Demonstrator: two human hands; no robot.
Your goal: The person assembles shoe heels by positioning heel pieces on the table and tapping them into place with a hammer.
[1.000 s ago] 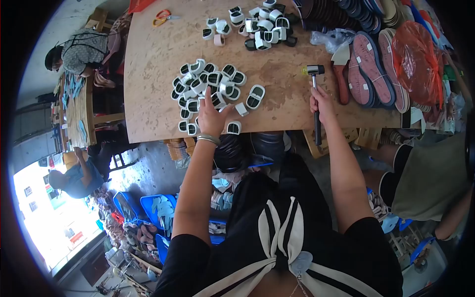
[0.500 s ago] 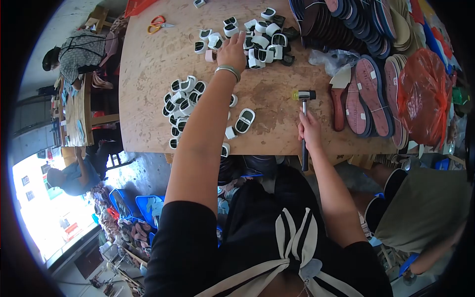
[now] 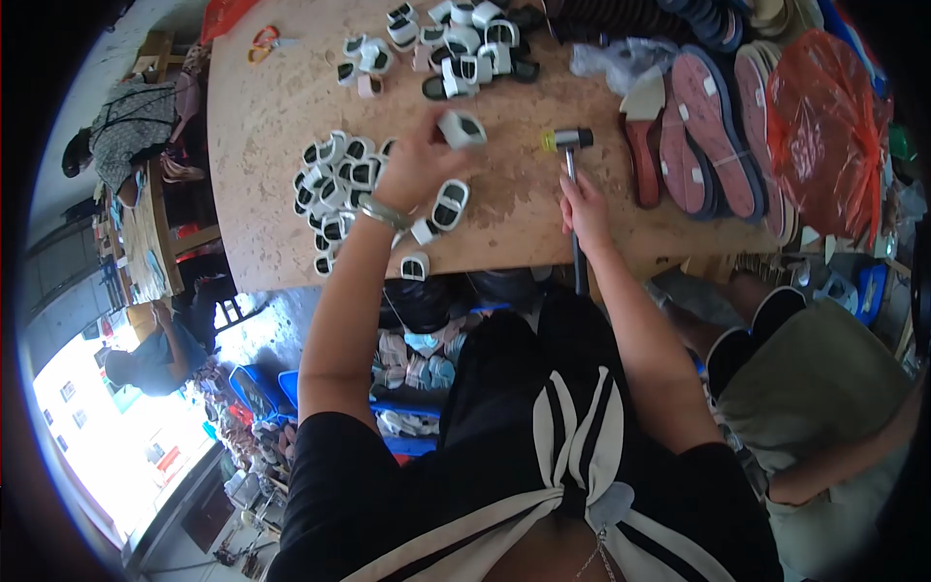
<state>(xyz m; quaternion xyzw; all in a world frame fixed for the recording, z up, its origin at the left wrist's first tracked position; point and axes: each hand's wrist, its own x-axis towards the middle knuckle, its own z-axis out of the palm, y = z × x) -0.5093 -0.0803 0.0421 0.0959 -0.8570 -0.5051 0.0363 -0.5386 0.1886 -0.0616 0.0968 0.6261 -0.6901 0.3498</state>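
Note:
My left hand, a bracelet on its wrist, is closed on a white buckle-shaped piece with a dark green inner side, raised over the table. Around the handle of a small hammer, my right hand is closed. The hammer has a yellow face and a black face. Under my left hand, similar white pieces lie in a near pile. A single oval piece rests between my two hands. Farther back is another heap of white and dark pieces.
Pink insoles and a wooden-handled brush or scraper lie right, beside a red plastic bag. Scissors lie at the back left of the wooden table. A person is close on the right; others work at left.
My left hand has come back from the far heap toward me, now carrying a white piece. My right hand still holds the hammer. The whole view has shifted slightly.

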